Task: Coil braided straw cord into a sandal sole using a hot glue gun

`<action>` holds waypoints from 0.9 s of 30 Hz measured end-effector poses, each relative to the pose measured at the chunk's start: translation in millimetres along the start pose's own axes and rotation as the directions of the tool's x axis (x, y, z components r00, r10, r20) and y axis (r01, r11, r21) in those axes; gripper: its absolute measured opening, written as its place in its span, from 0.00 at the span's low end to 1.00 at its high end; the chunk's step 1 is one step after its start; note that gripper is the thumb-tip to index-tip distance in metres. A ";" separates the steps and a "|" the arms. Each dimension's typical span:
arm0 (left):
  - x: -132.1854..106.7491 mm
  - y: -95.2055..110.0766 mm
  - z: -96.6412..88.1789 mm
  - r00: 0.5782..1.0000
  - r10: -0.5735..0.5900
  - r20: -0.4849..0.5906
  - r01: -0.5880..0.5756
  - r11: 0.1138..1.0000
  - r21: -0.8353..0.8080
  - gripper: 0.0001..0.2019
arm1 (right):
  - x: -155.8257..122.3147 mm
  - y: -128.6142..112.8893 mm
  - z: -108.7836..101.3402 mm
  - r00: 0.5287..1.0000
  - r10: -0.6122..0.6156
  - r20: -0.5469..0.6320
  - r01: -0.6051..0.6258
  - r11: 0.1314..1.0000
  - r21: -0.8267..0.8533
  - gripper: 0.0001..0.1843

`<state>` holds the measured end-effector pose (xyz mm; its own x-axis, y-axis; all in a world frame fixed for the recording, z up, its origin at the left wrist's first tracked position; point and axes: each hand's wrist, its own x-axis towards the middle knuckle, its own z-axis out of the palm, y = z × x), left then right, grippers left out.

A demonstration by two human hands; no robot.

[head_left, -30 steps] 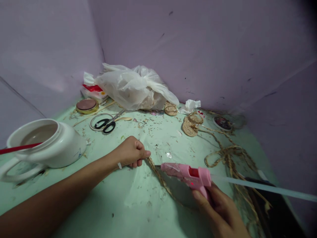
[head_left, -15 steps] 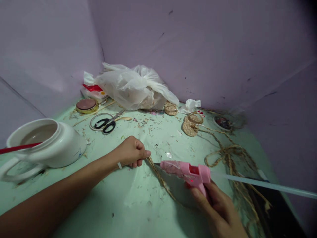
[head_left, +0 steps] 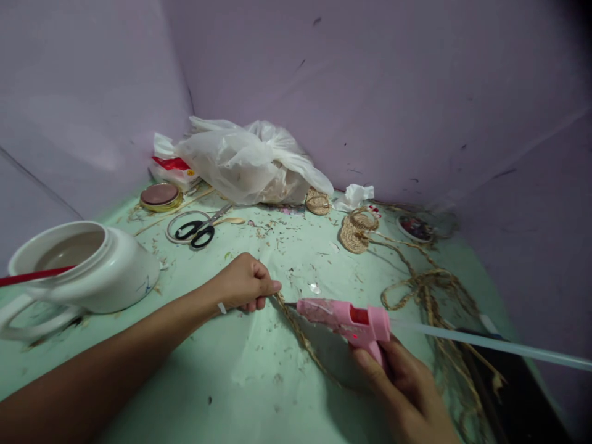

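Note:
My left hand [head_left: 247, 283] is closed, pinching the end of a braided rope [head_left: 300, 335] between thumb and fingers. From there the rope slants down to the right across the table. My right hand [head_left: 402, 382] is wrapped around the handle of a pink glue gun [head_left: 345, 317], whose red light is lit. The gun's metal nozzle points left, at the rope just below my left fingertips; whether it touches cannot be made out. A long translucent glue stick [head_left: 490, 344] sticks out of the gun's back.
A white ceramic pot [head_left: 115, 271] stands at left, near black-handled scissors [head_left: 201, 233] and a round tin [head_left: 160, 196]. A tied plastic bag [head_left: 259, 163] lies against the wall. At right are a coiled rope piece [head_left: 354, 234], a rope bundle [head_left: 430, 283] and a dark object [head_left: 522, 394].
The glue gun in my right hand has shifted slightly left, its nozzle closer to the rope. My left hand keeps its pinch in nearly the same place.

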<state>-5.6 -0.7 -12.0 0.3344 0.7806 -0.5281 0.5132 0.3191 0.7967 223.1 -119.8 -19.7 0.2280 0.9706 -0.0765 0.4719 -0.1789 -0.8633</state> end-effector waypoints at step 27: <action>-0.3 -1.1 -0.6 1.000 -0.001 -0.003 0.001 1.000 -0.014 0.14 | 4.1 7.5 -15.1 0.986 -0.086 0.143 0.090 0.996 -0.019 0.15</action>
<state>-6.8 -0.9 -12.5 0.3315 0.7819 -0.5279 0.5022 0.3274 0.8004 240.4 -119.7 -19.0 0.0627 0.9954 -0.0721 0.5063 -0.0939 -0.8572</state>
